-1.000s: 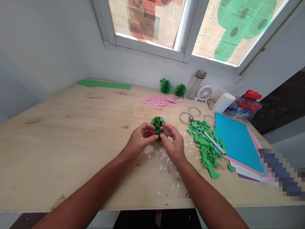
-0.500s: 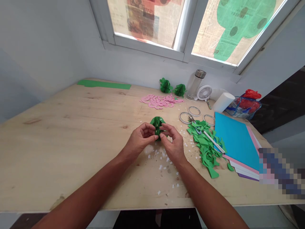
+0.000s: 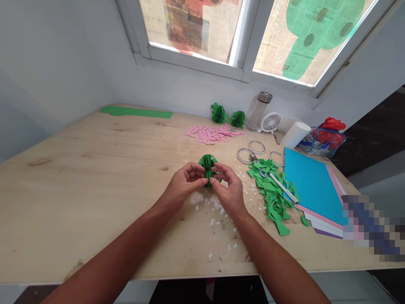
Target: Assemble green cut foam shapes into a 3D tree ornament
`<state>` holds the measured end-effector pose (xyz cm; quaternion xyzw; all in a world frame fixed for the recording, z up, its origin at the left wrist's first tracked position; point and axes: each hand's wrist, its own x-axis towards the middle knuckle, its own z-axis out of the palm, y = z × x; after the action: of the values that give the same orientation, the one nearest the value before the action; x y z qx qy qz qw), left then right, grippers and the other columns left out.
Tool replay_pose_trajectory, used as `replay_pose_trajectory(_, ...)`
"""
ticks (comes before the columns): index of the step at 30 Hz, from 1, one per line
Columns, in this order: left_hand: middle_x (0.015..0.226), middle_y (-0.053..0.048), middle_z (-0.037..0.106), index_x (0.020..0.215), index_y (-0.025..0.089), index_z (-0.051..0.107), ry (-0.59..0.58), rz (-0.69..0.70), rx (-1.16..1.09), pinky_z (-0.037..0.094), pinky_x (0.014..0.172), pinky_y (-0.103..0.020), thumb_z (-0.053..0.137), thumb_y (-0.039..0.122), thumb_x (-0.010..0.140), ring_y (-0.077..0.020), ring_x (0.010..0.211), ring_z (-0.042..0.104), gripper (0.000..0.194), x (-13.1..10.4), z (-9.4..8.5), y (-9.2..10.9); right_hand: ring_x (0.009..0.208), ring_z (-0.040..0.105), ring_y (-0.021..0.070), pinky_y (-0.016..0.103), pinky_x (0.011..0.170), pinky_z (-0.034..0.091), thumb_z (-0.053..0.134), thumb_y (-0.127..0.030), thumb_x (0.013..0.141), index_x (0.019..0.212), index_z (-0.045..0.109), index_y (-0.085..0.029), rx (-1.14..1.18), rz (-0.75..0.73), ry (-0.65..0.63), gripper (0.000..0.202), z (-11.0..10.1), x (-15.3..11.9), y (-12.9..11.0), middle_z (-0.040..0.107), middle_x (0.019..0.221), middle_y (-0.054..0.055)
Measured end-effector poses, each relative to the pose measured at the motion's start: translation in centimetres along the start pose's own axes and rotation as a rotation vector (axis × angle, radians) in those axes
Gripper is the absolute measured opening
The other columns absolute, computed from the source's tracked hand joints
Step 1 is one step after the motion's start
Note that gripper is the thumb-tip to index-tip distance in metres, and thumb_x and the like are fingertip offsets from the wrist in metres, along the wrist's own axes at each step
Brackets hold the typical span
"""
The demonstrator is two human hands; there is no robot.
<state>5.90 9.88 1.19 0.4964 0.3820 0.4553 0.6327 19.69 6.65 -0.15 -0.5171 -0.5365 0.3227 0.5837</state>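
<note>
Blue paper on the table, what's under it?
A pink sheet, white sheets and a purple sheet poke out from under the blue paper; whatever else it covers can't be seen.

A pale-framed window (image 3: 248, 48) is sitting in the white back wall (image 3: 164, 84), light glowing through its two panes. Newspaper-like sheeting is covering both: the left pane (image 3: 215, 27) is showing a reddish patch, the right pane (image 3: 272, 50) a green, rounded shape (image 3: 299, 55) with dark ovals. Left of the window, a grey-shaded side wall (image 3: 47, 63) is meeting the back wall. Below the window, a light wooden table (image 3: 95, 177) is spreading wide, its top showing grain and knots. Right of the window, past more pale wall, a dark area (image 3: 378, 126) is extending; nature unclear. Well below the window, beyond the table's front edge, a pale surface (image 3: 344, 287) is showing, possibly floor.
</note>
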Motion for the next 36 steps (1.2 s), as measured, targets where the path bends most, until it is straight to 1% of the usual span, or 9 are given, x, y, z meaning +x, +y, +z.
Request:
replay_pose_trajectory(3, 0.078, -0.001, 0.065, 0.081, 0.019, 0.058, 0.009, 0.003, 0.000, 0.049, 0.072, -0.029, 0.077, 0.025, 0.059, -0.0171, 0.077, 0.063, 0.030, 0.1, 0.0, 0.0, 0.080, 0.066, 0.0161, 0.030, 0.074, 0.056, 0.063, -0.018, 0.071, 0.111, 0.060, -0.022, -0.020, -0.006, -0.007, 0.040, 0.0, 0.0, 0.0, 0.068, 0.102, 0.006)
replay_pose_trajectory(6, 0.079, -0.002, 0.066, 0.082, 0.019, 0.057, 0.026, 0.008, 0.000, 0.049, 0.072, -0.029, 0.075, 0.024, 0.060, -0.0181, 0.077, 0.063, 0.029, 0.2, -0.1, -0.1, 0.081, 0.066, 0.0159, 0.029, 0.073, 0.056, 0.060, -0.016, 0.072, 0.111, 0.060, -0.021, -0.014, -0.014, 0.001, 0.039, 0.0, 0.0, 0.1, 0.068, 0.102, 0.006)
replay_pose_trajectory(12, 0.075, 0.000, 0.068, 0.091, 0.021, 0.056, 0.019, 0.030, 0.015, 0.047, 0.071, -0.028, 0.070, 0.023, 0.065, -0.0165, 0.073, 0.063, 0.029, -0.1, 0.0, 0.2, 0.083, 0.067, 0.0164, 0.029, 0.074, 0.056, 0.057, -0.013, 0.073, 0.110, 0.060, -0.021, 0.013, 0.007, 0.017, 0.038, 0.0, 0.1, 0.5, 0.068, 0.103, 0.006)
replay_pose_trajectory(15, 0.079, -0.001, 0.068, 0.095, 0.022, 0.060, 0.027, 0.084, 0.088, 0.047, 0.073, -0.029, 0.066, 0.027, 0.071, -0.0181, 0.076, 0.063, 0.026, -0.3, 0.2, 0.4, 0.083, 0.068, 0.0170, 0.029, 0.074, 0.056, 0.058, -0.013, 0.073, 0.110, 0.061, -0.021, 0.010, 0.012, 0.034, 0.038, 0.0, 0.1, 0.6, 0.068, 0.103, 0.006)
replay_pose_trajectory(19, 0.083, -0.002, 0.068, 0.085, 0.022, 0.067, 0.042, 0.192, 0.276, 0.047, 0.078, -0.030, 0.058, 0.028, 0.076, -0.0203, 0.083, 0.062, 0.014, -0.4, 0.2, 0.3, 0.083, 0.068, 0.0175, 0.029, 0.073, 0.056, 0.059, -0.014, 0.072, 0.109, 0.061, -0.021, 0.005, 0.006, 0.049, 0.038, 0.0, 0.1, 0.6, 0.069, 0.103, 0.007)
replay_pose_trajectory(22, 0.081, -0.002, 0.068, 0.082, 0.022, 0.068, 0.011, 0.209, 0.388, 0.047, 0.075, -0.029, 0.058, 0.028, 0.076, -0.0200, 0.079, 0.061, 0.013, -0.4, 0.2, 0.1, 0.083, 0.068, 0.0171, 0.029, 0.071, 0.057, 0.059, -0.014, 0.072, 0.109, 0.061, -0.021, 0.017, 0.006, 0.046, 0.038, 0.0, 0.1, 0.5, 0.069, 0.102, 0.006)
replay_pose_trajectory(25, 0.079, 0.000, 0.067, 0.084, 0.022, 0.066, 0.015, 0.216, 0.428, 0.047, 0.072, -0.027, 0.062, 0.026, 0.073, -0.0185, 0.075, 0.062, 0.012, -0.4, 0.2, -0.1, 0.081, 0.068, 0.0170, 0.029, 0.071, 0.057, 0.059, -0.014, 0.073, 0.109, 0.061, -0.021, 0.025, 0.009, 0.048, 0.037, 0.1, 0.0, 0.5, 0.069, 0.101, 0.006)
replay_pose_trajectory(30, 0.073, 0.002, 0.062, 0.081, 0.021, 0.062, 0.077, 0.237, 0.391, 0.046, 0.067, -0.025, 0.063, 0.024, 0.073, -0.0154, 0.069, 0.059, 0.008, -0.3, 0.1, -0.5, 0.084, 0.068, 0.0178, 0.029, 0.070, 0.057, 0.061, -0.017, 0.073, 0.109, 0.060, -0.021, 0.010, 0.004, 0.018, 0.036, 0.2, -0.1, 0.4, 0.068, 0.103, 0.007)
replay_pose_trajectory(36, 0.072, 0.002, 0.061, 0.080, 0.020, 0.061, 0.135, 0.202, 0.234, 0.047, 0.064, -0.025, 0.068, 0.026, 0.070, -0.0145, 0.066, 0.059, 0.014, 0.0, 0.0, -0.6, 0.088, 0.068, 0.0187, 0.030, 0.072, 0.058, 0.062, -0.019, 0.074, 0.111, 0.059, -0.021, 0.018, 0.001, 0.002, 0.037, 0.3, -0.1, 0.4, 0.065, 0.106, 0.007)
